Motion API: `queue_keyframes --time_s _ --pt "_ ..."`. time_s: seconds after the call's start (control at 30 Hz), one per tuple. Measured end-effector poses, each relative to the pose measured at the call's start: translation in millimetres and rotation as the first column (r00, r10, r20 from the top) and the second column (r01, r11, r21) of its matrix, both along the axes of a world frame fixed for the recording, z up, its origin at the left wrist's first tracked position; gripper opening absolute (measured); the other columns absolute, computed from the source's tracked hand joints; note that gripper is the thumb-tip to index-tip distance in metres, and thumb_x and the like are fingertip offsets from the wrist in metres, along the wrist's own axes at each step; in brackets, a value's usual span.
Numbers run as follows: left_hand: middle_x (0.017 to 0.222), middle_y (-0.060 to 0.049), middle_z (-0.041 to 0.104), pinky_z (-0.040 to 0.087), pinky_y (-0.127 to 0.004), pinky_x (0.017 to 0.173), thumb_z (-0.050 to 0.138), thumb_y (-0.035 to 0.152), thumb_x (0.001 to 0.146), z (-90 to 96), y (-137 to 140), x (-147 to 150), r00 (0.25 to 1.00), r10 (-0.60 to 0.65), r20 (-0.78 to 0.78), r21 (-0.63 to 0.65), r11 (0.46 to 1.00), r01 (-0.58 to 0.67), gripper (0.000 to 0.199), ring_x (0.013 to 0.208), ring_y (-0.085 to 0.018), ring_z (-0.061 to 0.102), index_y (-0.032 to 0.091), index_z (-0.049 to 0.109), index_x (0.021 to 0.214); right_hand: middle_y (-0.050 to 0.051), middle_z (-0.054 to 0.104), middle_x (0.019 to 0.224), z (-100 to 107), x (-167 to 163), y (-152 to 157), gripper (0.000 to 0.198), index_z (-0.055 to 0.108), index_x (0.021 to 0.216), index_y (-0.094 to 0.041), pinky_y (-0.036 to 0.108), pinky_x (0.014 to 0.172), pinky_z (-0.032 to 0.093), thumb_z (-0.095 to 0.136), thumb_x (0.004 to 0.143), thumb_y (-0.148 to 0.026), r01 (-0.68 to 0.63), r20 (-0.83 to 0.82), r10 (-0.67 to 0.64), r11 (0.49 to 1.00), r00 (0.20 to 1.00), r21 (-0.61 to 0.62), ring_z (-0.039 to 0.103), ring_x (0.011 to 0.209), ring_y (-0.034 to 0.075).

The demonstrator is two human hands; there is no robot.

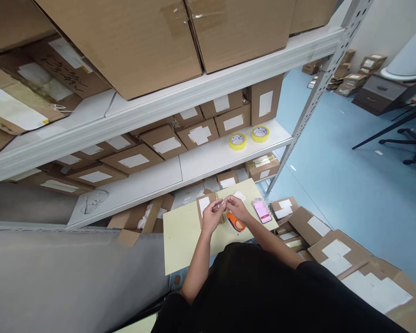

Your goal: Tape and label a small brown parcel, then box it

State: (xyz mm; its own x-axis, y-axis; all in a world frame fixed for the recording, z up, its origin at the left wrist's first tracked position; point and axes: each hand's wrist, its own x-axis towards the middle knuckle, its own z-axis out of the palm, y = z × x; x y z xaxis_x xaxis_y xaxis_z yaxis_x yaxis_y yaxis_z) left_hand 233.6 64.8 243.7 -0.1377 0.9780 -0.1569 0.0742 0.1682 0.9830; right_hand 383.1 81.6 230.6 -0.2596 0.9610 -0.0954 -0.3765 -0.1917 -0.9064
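Observation:
Over the small pale yellow table (180,245), the fingertips of my left hand (212,215) and my right hand (237,208) meet in a pinch. Whatever lies between them is too small to make out. Just below my right hand are orange-handled scissors (240,225) on the tabletop. A flat brown cardboard box (201,213) with a white label lies beside and partly behind my left hand. Past my right hand is a white paper slip (240,195). A phone (262,212) with a lit pink screen rests near the table's right edge.
A metal shelf (152,178) beyond the table bears labelled cardboard boxes (166,143) and two yellow tape rolls (237,141). An opened carton (142,219) stands left of the table. More cartons (336,252) are stacked at right on the blue floor (333,185).

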Motion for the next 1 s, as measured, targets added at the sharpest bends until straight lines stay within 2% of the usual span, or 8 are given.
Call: queue_keyframes --time_s 0.07,0.23,0.4,0.53,0.67,0.83,0.93,1.0 --pt "0.098 -0.010 0.077 0.054 -0.033 0.084 0.084 0.040 0.073 0.1 1.7 2.4 0.999 0.012 0.046 -0.010 1.000 -0.012 0.031 0.090 -0.023 0.071 0.019 0.079 0.094 -0.003 0.064 0.073 -0.4 0.8 -0.7 0.020 0.061 0.082 -0.023 0.030 0.072 0.048 0.070 0.083 -0.041 -0.030 -0.005 0.030 0.999 1.000 0.014 0.061 0.069 0.015" --pt "0.083 -0.006 0.074 0.051 -0.028 0.071 0.073 0.056 0.080 -8.4 4.8 4.9 0.952 0.227 0.204 -0.087 0.973 -0.213 0.043 0.076 -0.019 0.067 0.015 0.077 0.093 -0.003 0.067 0.071 -4.5 5.7 -1.7 0.016 0.059 0.083 -0.024 0.030 0.073 0.048 0.068 0.084 -0.037 -0.067 0.010 0.067 0.998 0.998 0.004 0.065 0.071 0.017" --pt "0.089 -0.010 0.075 0.051 -0.031 0.082 0.062 0.070 0.085 -4.9 2.1 5.7 0.986 0.087 0.144 -0.055 0.995 -0.080 0.058 0.091 -0.024 0.068 0.014 0.078 0.093 -0.003 0.065 0.069 -7.5 11.2 1.1 0.014 0.057 0.083 -0.024 0.029 0.070 0.047 0.066 0.084 -0.034 -0.001 0.033 0.001 1.000 0.999 -0.006 0.064 0.067 0.016" --pt "0.079 -0.004 0.070 0.048 -0.029 0.080 0.073 0.060 0.081 0.8 4.1 7.2 0.999 -0.037 0.039 0.018 0.999 0.036 0.042 0.086 -0.023 0.064 0.018 0.078 0.085 -0.004 0.064 0.070 -11.0 14.5 5.1 0.015 0.057 0.082 -0.024 0.030 0.070 0.048 0.066 0.083 -0.035 0.019 0.045 -0.020 1.000 0.999 0.017 0.065 0.067 0.016" --pt "0.071 -0.001 0.065 0.047 -0.027 0.074 0.078 0.050 0.080 3.4 6.8 13.6 1.000 0.012 0.000 0.012 1.000 -0.012 0.032 0.076 -0.019 0.060 0.019 0.076 0.072 -0.003 0.063 0.072 -14.5 14.5 6.9 0.016 0.057 0.081 -0.024 0.029 0.068 0.048 0.066 0.083 -0.037 0.042 0.047 -0.042 0.999 0.998 0.005 0.066 0.069 0.016" --pt "0.086 -0.005 0.072 0.050 -0.028 0.080 0.079 0.045 0.079 6.3 5.1 20.1 0.998 0.000 0.058 0.046 0.999 -0.003 0.025 0.087 -0.021 0.064 0.020 0.078 0.075 -0.001 0.066 0.081 -7.1 9.3 6.6 0.025 0.063 0.089 -0.024 0.030 0.072 0.049 0.073 0.083 -0.047 0.040 0.072 -0.042 0.999 0.997 0.024 0.063 0.074 0.016" --pt "0.076 -0.002 0.068 0.049 -0.027 0.073 0.078 0.050 0.079 3.4 5.7 13.3 0.999 0.019 0.046 0.055 0.998 -0.022 0.030 0.078 -0.019 0.062 0.020 0.077 0.074 -0.001 0.064 0.078 -1.6 6.3 8.4 0.029 0.064 0.082 -0.024 0.031 0.074 0.050 0.073 0.082 -0.051 0.032 0.092 -0.036 0.999 0.995 0.038 0.060 0.075 0.016" --pt "0.066 0.000 0.063 0.047 -0.026 0.066 0.077 0.054 0.078 0.2 8.4 0.6 0.994 0.086 0.067 0.039 0.995 -0.089 0.037 0.069 -0.017 0.058 0.018 0.073 0.069 -0.001 0.063 0.077 -0.2 6.4 10.3 0.029 0.063 0.079 -0.024 0.031 0.073 0.050 0.075 0.080 -0.050 0.037 0.090 -0.039 0.999 0.995 0.025 0.059 0.073 0.017"
